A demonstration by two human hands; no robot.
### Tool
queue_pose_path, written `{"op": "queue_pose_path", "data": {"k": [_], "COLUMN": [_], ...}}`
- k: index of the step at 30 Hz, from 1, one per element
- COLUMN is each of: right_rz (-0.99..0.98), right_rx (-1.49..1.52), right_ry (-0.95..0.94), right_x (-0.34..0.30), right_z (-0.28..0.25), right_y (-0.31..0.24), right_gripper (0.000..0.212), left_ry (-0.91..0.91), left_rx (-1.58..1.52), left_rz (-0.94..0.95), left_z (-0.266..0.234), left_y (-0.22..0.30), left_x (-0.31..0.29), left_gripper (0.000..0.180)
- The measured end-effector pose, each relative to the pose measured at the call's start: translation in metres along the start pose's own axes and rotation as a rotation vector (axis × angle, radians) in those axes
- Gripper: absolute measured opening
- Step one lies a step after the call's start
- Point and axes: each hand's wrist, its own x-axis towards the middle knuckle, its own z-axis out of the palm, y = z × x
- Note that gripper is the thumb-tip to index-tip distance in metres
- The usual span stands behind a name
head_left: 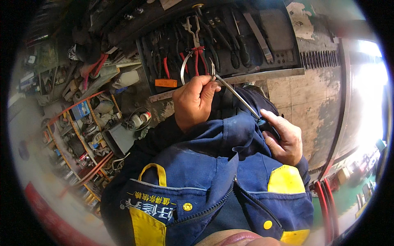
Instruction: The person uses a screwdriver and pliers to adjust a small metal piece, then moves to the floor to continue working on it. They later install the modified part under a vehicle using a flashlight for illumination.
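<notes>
Far left there's an orange-framed rack (61, 151) crammed with parts and odds and ends, nobody's hands near it. Next along, a little orange box (166, 83) sits by the front edge of the tool drawer (271, 74). Drawer's well stocked: red-handled pliers (199, 48) and other tools laid in rough rows, none of them in hand as far as I can tell.

Then the action. The left hand (193, 102) is pinched up narrow, thumb against finger, on a small curved metal piece (212, 69) right at the far end of a thin metal rod (238, 96). That rod slants across in front of the person's chest, down to the right hand (285, 139), whose fingers are curled in around its near end. Something bluish shows there, could be a handle, too covered to say.

So how far along? I'd call it mid-job: rod and piece are out and brought together, so that much is done. Can't tell if they're joined or just touching, so getting that contact sorted looks like what's left, plus letting go, since both hands are tied up.
</notes>
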Motion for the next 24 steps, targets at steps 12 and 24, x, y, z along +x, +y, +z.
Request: {"op": "queue_pose_path", "data": {"k": [12,24], "right_rz": [-0.091,0.348], "right_rx": [-0.236,0.669], "right_ry": [0.040,0.238], "right_x": [0.000,-0.001], "right_z": [-0.002,0.000], "right_y": [-0.003,0.029], "right_gripper": [0.057,0.047], "left_ry": [0.000,-0.603], "left_rx": [-0.121,-0.514], "left_rz": [-0.048,-0.472], "left_z": [0.000,0.012], "left_y": [-0.001,0.034], "left_x": [0.000,0.024], "left_gripper": [0.014,0.020]}}
